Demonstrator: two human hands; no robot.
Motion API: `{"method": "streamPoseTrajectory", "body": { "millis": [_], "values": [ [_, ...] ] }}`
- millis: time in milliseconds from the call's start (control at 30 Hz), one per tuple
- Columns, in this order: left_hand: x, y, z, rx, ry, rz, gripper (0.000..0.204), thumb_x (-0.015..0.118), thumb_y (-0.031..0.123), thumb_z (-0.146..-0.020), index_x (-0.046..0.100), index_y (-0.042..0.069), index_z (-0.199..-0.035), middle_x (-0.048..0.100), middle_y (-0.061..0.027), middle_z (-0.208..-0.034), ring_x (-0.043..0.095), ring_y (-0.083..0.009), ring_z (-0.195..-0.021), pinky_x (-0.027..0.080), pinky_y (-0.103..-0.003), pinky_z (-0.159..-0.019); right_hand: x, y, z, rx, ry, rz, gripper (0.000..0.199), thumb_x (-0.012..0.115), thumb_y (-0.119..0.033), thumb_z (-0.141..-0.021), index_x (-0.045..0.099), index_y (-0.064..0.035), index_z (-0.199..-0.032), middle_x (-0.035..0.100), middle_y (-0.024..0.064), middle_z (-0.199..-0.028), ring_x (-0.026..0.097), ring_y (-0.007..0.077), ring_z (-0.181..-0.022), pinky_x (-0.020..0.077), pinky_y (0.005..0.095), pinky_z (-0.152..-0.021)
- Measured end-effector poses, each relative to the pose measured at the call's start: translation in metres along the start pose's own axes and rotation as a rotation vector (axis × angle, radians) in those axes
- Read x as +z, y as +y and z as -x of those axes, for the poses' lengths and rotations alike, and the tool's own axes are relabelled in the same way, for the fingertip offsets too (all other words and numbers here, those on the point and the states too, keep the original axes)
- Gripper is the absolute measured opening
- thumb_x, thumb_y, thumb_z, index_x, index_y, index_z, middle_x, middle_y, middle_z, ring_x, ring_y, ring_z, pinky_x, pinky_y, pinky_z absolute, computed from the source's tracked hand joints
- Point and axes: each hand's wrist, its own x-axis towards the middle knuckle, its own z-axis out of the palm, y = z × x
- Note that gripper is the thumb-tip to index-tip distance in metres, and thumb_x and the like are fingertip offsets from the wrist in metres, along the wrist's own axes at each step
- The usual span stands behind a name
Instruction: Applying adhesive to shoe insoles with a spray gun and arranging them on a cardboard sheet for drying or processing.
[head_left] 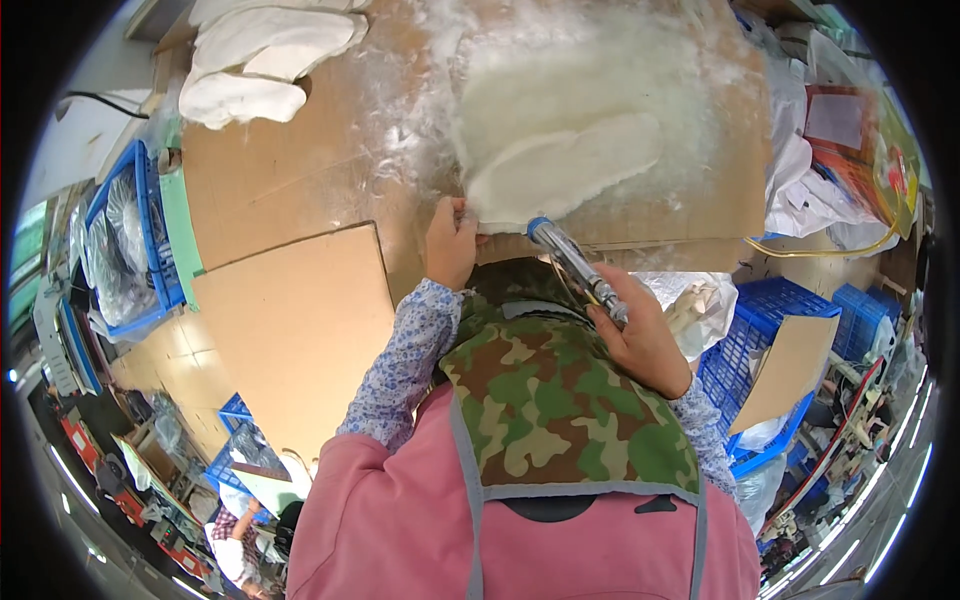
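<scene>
My left hand (pixel 452 243) is closed in a pinch at the near left edge of a white, fluffy, sole-shaped piece (pixel 565 165). That piece lies on a pale, fuzzy sheet of fibre (pixel 570 85) spread over the cardboard. In my right hand (pixel 640 325) is a silver, tube-shaped tool (pixel 575 262) with a blue ring at its far end. My fingers wrap around its rear part, and the blue end reaches the near edge of the piece, close to my left fingers. Whether the tip touches the piece I cannot tell.
White sole-shaped pieces (pixel 265 55) lie piled at the far left. Cardboard (pixel 290 150) covers the table, with a separate sheet (pixel 300 330) at near left. Blue crates (pixel 765 310) stand at right, another (pixel 160 235) at left. A yellow hose (pixel 830 252) crosses the right side.
</scene>
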Motion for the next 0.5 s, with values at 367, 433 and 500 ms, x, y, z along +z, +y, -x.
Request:
{"method": "streamPoseTrajectory", "body": {
  "millis": [367, 433, 500],
  "values": [
    [0.004, 0.001, 0.005, 0.037, 0.071, -0.04, 0.012, 0.047, 0.002, -0.091, 0.05, -0.002, -0.101, 0.06, -0.0101, -0.089, 0.061, -0.0148, -0.072, 0.054, -0.027, -0.06, 0.007, 0.007, -0.004, 0.049, -0.022, 0.041, 0.037, 0.058, -0.002, -0.084, 0.048, -0.0007, -0.12, 0.061, 0.0199, -0.104, 0.059, 0.0336, -0.098, 0.0448, 0.0358, -0.085],
    [0.005, 0.001, 0.005, 0.051, 0.083, -0.04, 0.012, 0.047, 0.002, -0.091, 0.05, -0.002, -0.102, 0.059, -0.0102, -0.09, 0.061, -0.0149, -0.074, 0.055, -0.027, -0.062, 0.006, 0.012, -0.004, 0.113, 0.005, 0.038, 0.037, 0.057, 0.0, -0.084, 0.048, -0.0015, -0.12, 0.063, 0.0169, -0.099, 0.061, 0.0291, -0.094, 0.0452, 0.0345, -0.084],
    [0.005, 0.0, 0.005, 0.046, 0.078, -0.03, 0.014, 0.046, 0.002, -0.091, 0.05, -0.002, -0.103, 0.058, -0.0102, -0.092, 0.06, -0.0144, -0.076, 0.054, -0.027, -0.062, 0.004, 0.011, -0.003, 0.121, 0.015, 0.04, 0.037, 0.057, 0.0, -0.084, 0.048, -0.0016, -0.119, 0.063, 0.0159, -0.098, 0.061, 0.0277, -0.093, 0.0453, 0.0343, -0.083]
  ]
}}
